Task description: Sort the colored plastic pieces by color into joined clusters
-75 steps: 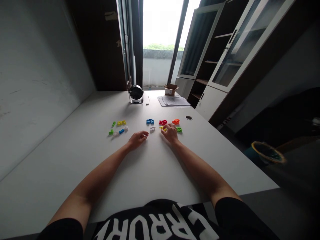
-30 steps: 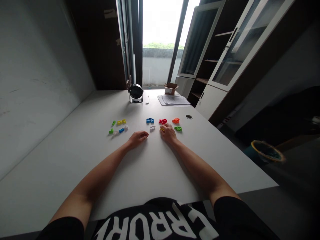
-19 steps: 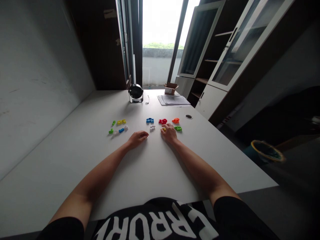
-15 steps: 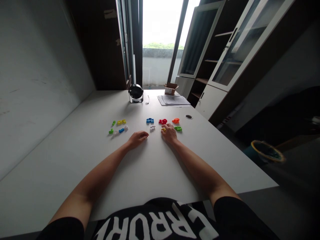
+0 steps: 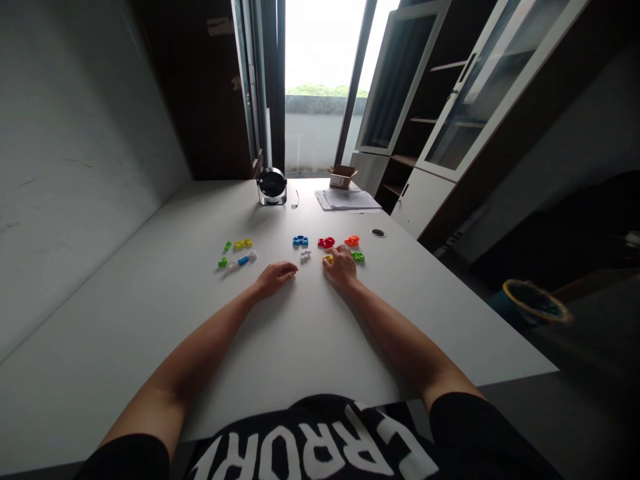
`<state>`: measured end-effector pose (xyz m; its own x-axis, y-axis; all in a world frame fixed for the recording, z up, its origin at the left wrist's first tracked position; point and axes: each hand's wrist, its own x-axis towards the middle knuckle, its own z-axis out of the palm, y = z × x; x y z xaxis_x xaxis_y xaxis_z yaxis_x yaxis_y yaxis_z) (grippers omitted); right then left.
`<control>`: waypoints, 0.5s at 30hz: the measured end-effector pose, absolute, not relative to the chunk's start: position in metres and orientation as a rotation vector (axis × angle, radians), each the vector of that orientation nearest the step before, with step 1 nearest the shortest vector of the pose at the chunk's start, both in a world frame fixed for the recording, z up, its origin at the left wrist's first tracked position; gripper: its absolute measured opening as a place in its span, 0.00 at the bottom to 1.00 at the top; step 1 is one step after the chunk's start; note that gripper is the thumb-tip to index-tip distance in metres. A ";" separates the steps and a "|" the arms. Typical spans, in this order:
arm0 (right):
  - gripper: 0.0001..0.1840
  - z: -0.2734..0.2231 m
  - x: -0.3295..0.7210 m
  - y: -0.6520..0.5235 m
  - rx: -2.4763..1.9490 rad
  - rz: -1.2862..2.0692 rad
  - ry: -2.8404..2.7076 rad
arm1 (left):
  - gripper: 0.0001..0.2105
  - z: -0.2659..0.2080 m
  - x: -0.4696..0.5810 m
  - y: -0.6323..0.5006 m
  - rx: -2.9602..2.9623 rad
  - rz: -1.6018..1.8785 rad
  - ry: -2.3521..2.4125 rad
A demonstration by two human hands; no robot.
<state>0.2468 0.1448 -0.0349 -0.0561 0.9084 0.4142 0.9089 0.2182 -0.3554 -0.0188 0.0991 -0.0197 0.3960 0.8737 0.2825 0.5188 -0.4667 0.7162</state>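
On the white table (image 5: 300, 320), my right hand (image 5: 341, 268) has its thumb and fingers around a small yellow plastic piece (image 5: 327, 259), which they partly cover. A red piece (image 5: 326, 243) lies just beyond those fingers, and a green piece (image 5: 358, 257) sits against the right side of the hand. My left hand (image 5: 275, 277) rests on its edge on the tabletop, fingers loosely stretched to the right and nothing seen in them. A small white piece (image 5: 305, 255) lies between the two hands, with a blue piece (image 5: 301, 241) behind it.
An orange piece (image 5: 352, 241) lies at the right. To the left are a yellow piece (image 5: 243, 244), a blue piece (image 5: 243, 261) and several green and clear ones. Farther back stand a round black device (image 5: 272, 183), papers (image 5: 347, 200) and a cardboard box (image 5: 343, 177).
My right hand has shifted very slightly to the right, its fingers still at the yellow piece. My left hand and the other pieces stay where they were.
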 end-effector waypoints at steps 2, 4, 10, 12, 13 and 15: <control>0.18 -0.034 0.246 0.141 -1.708 -0.040 -1.925 | 0.11 -0.020 -0.019 0.099 2.134 0.891 1.175; 0.20 -0.033 0.245 0.139 -1.744 -0.047 -1.919 | 0.11 -0.020 -0.019 0.099 2.130 0.891 1.170; 0.20 -0.033 0.245 0.139 -1.796 -0.010 -1.958 | 0.12 -0.020 -0.018 0.099 2.114 0.902 1.176; 0.19 -0.033 0.246 0.139 -1.801 -0.008 -1.959 | 0.12 -0.020 -0.018 0.099 2.110 0.906 1.173; 0.20 -0.033 0.246 0.139 -1.807 -0.009 -1.955 | 0.11 -0.020 -0.018 0.099 2.109 0.908 1.171; 0.21 -0.033 0.245 0.139 -1.821 -0.003 -1.946 | 0.11 -0.020 -0.018 0.099 2.111 0.908 1.163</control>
<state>0.2452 0.1390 -0.0327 -0.0066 0.9418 0.3362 0.9427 0.1180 -0.3121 -0.0183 0.0993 -0.0202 0.3947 0.8716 0.2907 0.4934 -0.4680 0.7331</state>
